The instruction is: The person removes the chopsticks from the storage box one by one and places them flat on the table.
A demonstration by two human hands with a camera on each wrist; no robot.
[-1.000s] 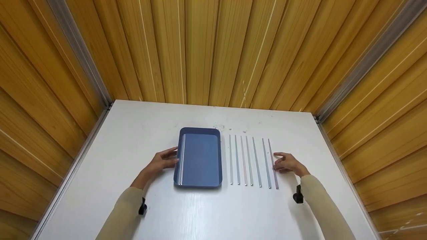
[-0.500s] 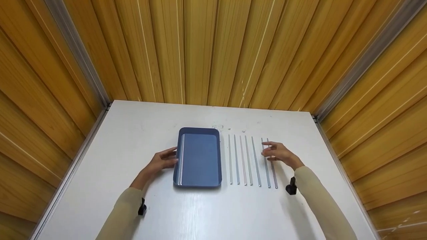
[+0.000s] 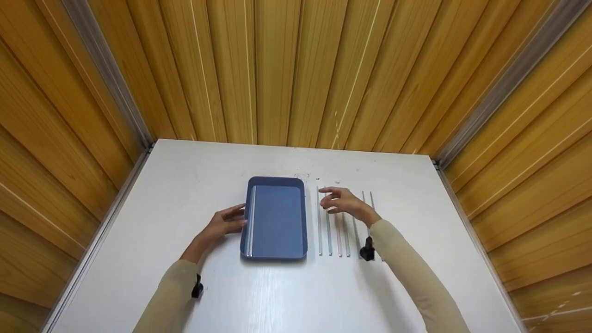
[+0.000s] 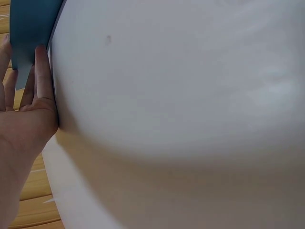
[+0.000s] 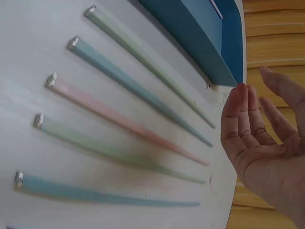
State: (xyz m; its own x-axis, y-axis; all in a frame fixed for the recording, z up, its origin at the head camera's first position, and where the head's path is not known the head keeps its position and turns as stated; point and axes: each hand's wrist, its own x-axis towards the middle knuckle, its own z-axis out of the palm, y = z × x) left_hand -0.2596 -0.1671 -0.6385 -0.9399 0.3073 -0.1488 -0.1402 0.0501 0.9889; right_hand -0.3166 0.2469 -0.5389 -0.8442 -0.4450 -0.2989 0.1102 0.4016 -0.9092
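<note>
My left hand point(image 3: 223, 225) touches the left wall of a blue rectangular tray point(image 3: 280, 224), its straight fingers point(image 4: 44, 71) lying against the side. Along the tray's left inner wall lie pale slender chopsticks point(image 3: 252, 222). Over the row of chopsticks to the tray's right hovers my right hand point(image 3: 346, 202), fingers loosely bent and holding nothing. Green point(image 5: 150, 65), blue point(image 5: 138, 93) and pink point(image 5: 126, 125) chopsticks, each with a silvery end cap, show in the right wrist view. The right hand and forearm hide parts of several chopsticks in the head view.
Two chopsticks at the row's right end stand slightly apart, one of them point(image 3: 372, 200) partly behind the sleeve. Small marks point(image 3: 303, 176) dot the white table point(image 3: 222, 162) behind the tray. Wood-patterned walls point(image 3: 273, 74) enclose its back and sides.
My right hand has moved left, from beside the rightmost chopstick to above the chopsticks nearest the tray. The left hand and the tray have stayed put.
</note>
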